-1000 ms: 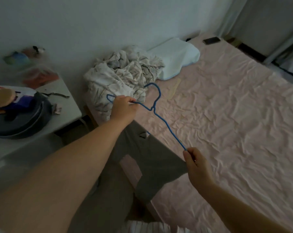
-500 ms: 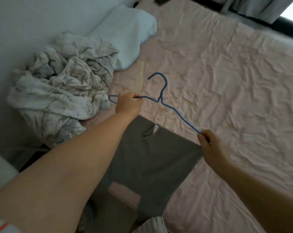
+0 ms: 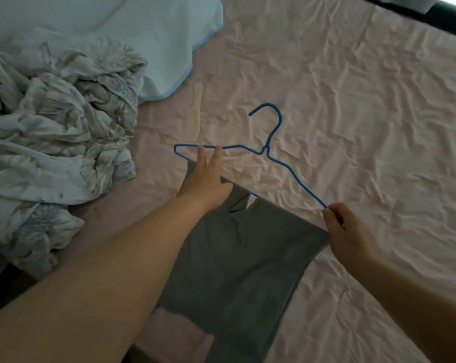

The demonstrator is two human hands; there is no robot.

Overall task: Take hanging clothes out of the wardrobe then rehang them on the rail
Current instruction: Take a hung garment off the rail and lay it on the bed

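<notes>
A thin blue wire hanger point(image 3: 274, 142) is held flat just above the pink bed, its hook pointing away from me. A grey garment point(image 3: 237, 258) hangs over its lower bar and trails toward me across the bed's edge. My left hand point(image 3: 204, 176) lies over the hanger's left side with its fingers stretched out, the fingertips touching the top wire. My right hand point(image 3: 344, 229) pinches the hanger's right end together with the garment's corner.
The bed's wrinkled pink sheet point(image 3: 365, 113) fills the right and far side. A crumpled white patterned blanket point(image 3: 54, 142) is piled at the left, with a light blue pillow point(image 3: 169, 40) behind it. A pale flat stick point(image 3: 195, 113) lies on the sheet near the pillow.
My view has swung right and down over the bed. The hanger with the garment came lower toward the sheet. My left hand, which gripped the left end, has straightened its fingers.
</notes>
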